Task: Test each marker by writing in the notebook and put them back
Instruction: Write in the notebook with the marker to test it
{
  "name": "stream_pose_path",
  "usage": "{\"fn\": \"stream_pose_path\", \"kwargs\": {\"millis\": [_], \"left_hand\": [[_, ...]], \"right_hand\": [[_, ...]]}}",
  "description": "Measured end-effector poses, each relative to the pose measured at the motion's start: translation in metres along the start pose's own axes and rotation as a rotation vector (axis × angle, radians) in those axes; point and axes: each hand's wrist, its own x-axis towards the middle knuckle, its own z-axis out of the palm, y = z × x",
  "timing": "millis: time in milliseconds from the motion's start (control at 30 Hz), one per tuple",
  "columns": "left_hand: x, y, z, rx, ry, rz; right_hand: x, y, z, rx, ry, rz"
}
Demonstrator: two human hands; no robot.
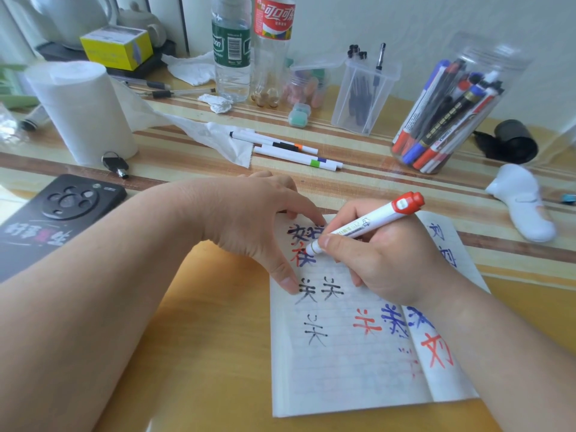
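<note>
An open lined notebook (336, 369) lies on the table, its pages covered with black, red and blue characters. My right hand (383, 260) grips a white marker with a red cap on its back end (367, 224), tip down on the upper left of the page. My left hand (258, 219) presses the notebook's left edge flat with thumb and fingertips. A clear jar (452, 120) at the back right holds several red, blue and black markers. Three thin white pens (290, 149) lie loose behind my left hand.
A black phone (56, 213) and keys (117, 165) lie at the left beside a paper roll (84, 113). Two plastic bottles (252, 48), a clear pen holder (363, 92), a white handheld device (523, 204) and a black cap (514, 141) stand along the back and right.
</note>
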Motion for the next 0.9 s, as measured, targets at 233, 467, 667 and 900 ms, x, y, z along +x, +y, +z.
{"fn": "stream_pose_path", "kwargs": {"millis": [233, 467, 667, 900], "left_hand": [[0.002, 0.001, -0.001, -0.001, 0.001, -0.005], [0.0, 0.003, -0.002, -0.017, 0.008, -0.013], [0.003, 0.005, -0.002, -0.012, 0.012, -0.016], [0.006, 0.012, -0.002, 0.002, 0.017, -0.014]], "right_hand": [[0.002, 0.001, 0.0, -0.011, 0.023, 0.006], [0.002, -0.001, 0.0, 0.018, -0.007, 0.027], [0.0, -0.003, -0.001, 0.092, -0.082, 0.024], [0.002, -0.003, -0.002, 0.008, -0.047, 0.043]]}}
